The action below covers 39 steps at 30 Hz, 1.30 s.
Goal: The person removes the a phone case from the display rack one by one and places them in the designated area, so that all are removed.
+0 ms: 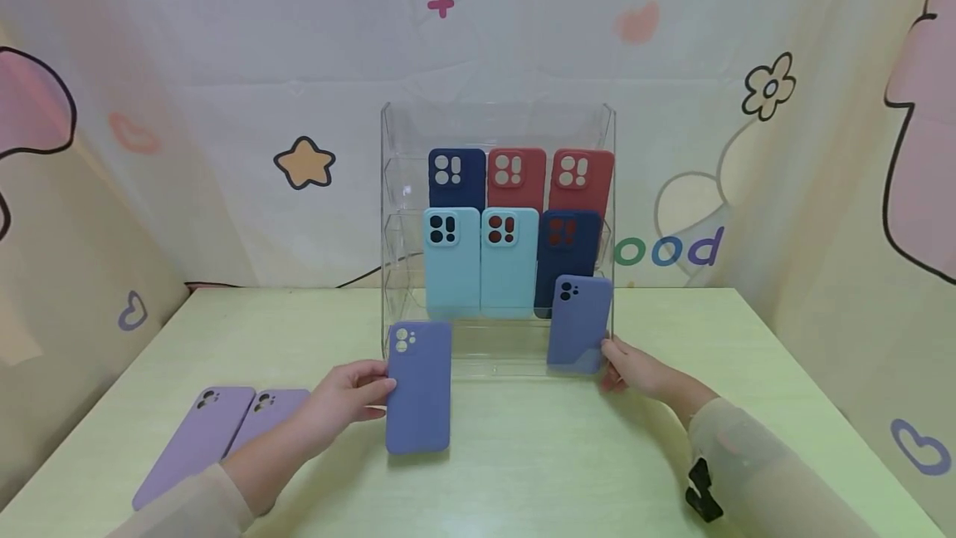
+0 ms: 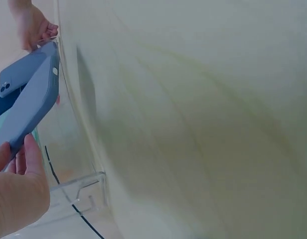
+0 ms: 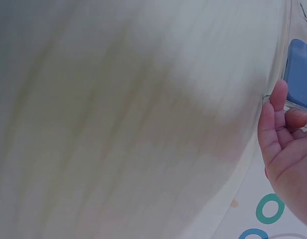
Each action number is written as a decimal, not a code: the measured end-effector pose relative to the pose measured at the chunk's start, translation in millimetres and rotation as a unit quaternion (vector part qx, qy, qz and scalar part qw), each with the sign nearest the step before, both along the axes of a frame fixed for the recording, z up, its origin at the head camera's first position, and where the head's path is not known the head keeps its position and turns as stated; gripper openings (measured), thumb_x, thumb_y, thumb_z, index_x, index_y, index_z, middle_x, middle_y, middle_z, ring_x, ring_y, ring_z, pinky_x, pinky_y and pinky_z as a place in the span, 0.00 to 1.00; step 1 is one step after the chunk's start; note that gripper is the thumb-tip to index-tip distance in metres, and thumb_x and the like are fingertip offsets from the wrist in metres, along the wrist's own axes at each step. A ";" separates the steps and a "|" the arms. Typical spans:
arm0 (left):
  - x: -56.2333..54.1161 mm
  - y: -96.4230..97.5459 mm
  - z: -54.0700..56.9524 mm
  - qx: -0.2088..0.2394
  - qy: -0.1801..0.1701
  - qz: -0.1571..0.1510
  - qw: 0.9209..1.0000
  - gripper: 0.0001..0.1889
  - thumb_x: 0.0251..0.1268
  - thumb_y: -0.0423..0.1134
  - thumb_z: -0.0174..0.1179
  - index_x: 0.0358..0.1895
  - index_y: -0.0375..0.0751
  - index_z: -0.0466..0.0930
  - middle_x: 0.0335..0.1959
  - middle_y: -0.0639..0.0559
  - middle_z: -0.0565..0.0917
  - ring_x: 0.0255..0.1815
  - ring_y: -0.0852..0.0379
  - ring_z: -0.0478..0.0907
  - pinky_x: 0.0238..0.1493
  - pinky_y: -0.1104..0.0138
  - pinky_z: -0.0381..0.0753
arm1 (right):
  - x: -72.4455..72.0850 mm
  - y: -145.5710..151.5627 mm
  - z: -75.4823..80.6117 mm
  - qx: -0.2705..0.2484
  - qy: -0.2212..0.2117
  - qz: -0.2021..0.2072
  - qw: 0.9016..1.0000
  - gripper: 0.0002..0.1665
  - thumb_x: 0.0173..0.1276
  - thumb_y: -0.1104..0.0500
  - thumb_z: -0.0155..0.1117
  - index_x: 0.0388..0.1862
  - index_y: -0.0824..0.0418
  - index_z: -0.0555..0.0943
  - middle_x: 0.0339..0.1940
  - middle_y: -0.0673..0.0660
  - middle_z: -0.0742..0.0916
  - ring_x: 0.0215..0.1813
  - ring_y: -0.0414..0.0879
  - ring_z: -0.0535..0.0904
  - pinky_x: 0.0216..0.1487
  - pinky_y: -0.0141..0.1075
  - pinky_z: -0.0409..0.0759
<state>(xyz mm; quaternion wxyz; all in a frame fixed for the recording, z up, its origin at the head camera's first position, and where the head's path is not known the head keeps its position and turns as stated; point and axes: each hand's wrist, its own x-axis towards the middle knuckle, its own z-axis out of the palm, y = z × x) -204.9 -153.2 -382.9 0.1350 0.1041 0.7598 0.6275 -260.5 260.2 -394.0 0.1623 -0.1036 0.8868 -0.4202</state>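
Blue-purple case is at seven o'clock from the clear rack, its edge pinched by the left hand, maybe so its front shows. Fingers of the right hand bend slightly at four o'clock; I can't tell if they grip.

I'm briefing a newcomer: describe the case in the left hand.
Find the clear rack on the table. Before its lower left corner, the left hand grips a blue-purple phone case. Unlike its lookalike at the rack's lower right, it is outside the rack; unlike the lilac cases, it is upright.
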 end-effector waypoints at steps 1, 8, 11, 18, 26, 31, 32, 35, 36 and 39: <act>1.0 -2.7 -0.6 0.001 -0.006 0.002 1.000 0.22 0.68 0.37 0.54 0.57 0.23 0.68 0.43 0.44 0.81 0.44 0.51 0.79 0.47 0.57 0.78 | 0.0 -0.1 -0.2 0.000 0.000 0.000 1.000 0.21 0.75 0.54 0.27 0.28 0.65 0.61 0.24 0.58 0.70 0.38 0.51 0.80 0.40 0.44 0.77; 6.4 -17.4 -2.9 -0.008 -0.025 0.027 0.999 0.22 0.67 0.36 0.54 0.57 0.21 0.67 0.40 0.46 0.81 0.41 0.53 0.80 0.45 0.58 0.79 | -2.0 2.1 -2.8 -0.002 -0.010 -0.006 1.000 0.21 0.76 0.54 0.27 0.27 0.64 0.60 0.25 0.58 0.69 0.38 0.50 0.79 0.41 0.44 0.77; 9.3 -22.4 -4.8 -0.013 -0.029 0.030 0.999 0.23 0.67 0.35 0.54 0.57 0.19 0.66 0.40 0.46 0.82 0.41 0.53 0.80 0.44 0.59 0.80 | -1.7 2.7 -2.7 0.000 -0.011 -0.003 1.000 0.21 0.75 0.54 0.26 0.27 0.64 0.60 0.25 0.58 0.70 0.38 0.50 0.79 0.42 0.44 0.77; 16.4 -35.8 -9.1 -0.023 -0.049 0.030 0.998 0.24 0.67 0.36 0.54 0.57 0.18 0.64 0.39 0.48 0.81 0.39 0.55 0.80 0.43 0.60 0.80 | -1.9 4.9 -2.7 0.003 -0.016 -0.005 1.000 0.20 0.75 0.54 0.26 0.28 0.64 0.60 0.25 0.58 0.70 0.39 0.50 0.80 0.43 0.45 0.77; 22.3 -53.3 -11.1 -0.037 -0.078 0.034 0.996 0.28 0.67 0.37 0.55 0.60 0.17 0.60 0.40 0.49 0.78 0.38 0.57 0.76 0.40 0.64 0.80 | -2.3 4.9 -3.2 0.001 -0.015 -0.001 1.000 0.21 0.76 0.53 0.26 0.27 0.64 0.60 0.25 0.58 0.70 0.39 0.50 0.79 0.43 0.45 0.77; 24.6 -62.0 -9.9 -0.043 -0.078 0.024 0.996 0.27 0.67 0.38 0.55 0.59 0.17 0.61 0.39 0.48 0.78 0.37 0.57 0.76 0.40 0.64 0.80 | -3.4 3.1 -3.4 -0.005 -0.011 0.000 1.000 0.21 0.75 0.54 0.27 0.26 0.64 0.61 0.24 0.58 0.70 0.38 0.51 0.80 0.42 0.45 0.78; 24.8 -63.5 -10.0 -0.043 -0.079 0.023 0.996 0.27 0.67 0.38 0.55 0.58 0.17 0.62 0.39 0.49 0.78 0.37 0.57 0.76 0.40 0.64 0.80 | -3.5 2.8 -3.3 -0.006 -0.009 0.001 1.000 0.22 0.75 0.54 0.26 0.26 0.65 0.61 0.24 0.58 0.69 0.38 0.51 0.80 0.42 0.45 0.78; 25.6 -66.9 -10.2 -0.047 -0.079 0.020 0.996 0.25 0.67 0.37 0.55 0.57 0.18 0.64 0.37 0.50 0.78 0.37 0.57 0.76 0.40 0.65 0.80 | -3.9 2.3 -2.9 -0.008 -0.010 0.000 1.000 0.22 0.75 0.54 0.26 0.26 0.65 0.61 0.24 0.58 0.70 0.38 0.51 0.80 0.42 0.45 0.78; 25.8 -68.0 -10.5 -0.047 -0.078 0.020 0.996 0.24 0.67 0.37 0.55 0.56 0.18 0.65 0.37 0.50 0.78 0.37 0.57 0.76 0.40 0.65 0.80 | -4.0 2.3 -2.6 -0.007 -0.011 0.001 1.000 0.22 0.75 0.54 0.26 0.26 0.65 0.61 0.24 0.58 0.69 0.38 0.51 0.80 0.42 0.45 0.77; 26.3 -70.7 -11.2 -0.049 -0.073 0.019 0.996 0.22 0.67 0.37 0.55 0.53 0.19 0.67 0.36 0.51 0.79 0.36 0.57 0.77 0.39 0.65 0.80 | -4.6 2.3 -3.1 -0.006 -0.013 -0.002 1.000 0.22 0.75 0.54 0.26 0.26 0.64 0.61 0.24 0.57 0.69 0.38 0.50 0.80 0.42 0.44 0.77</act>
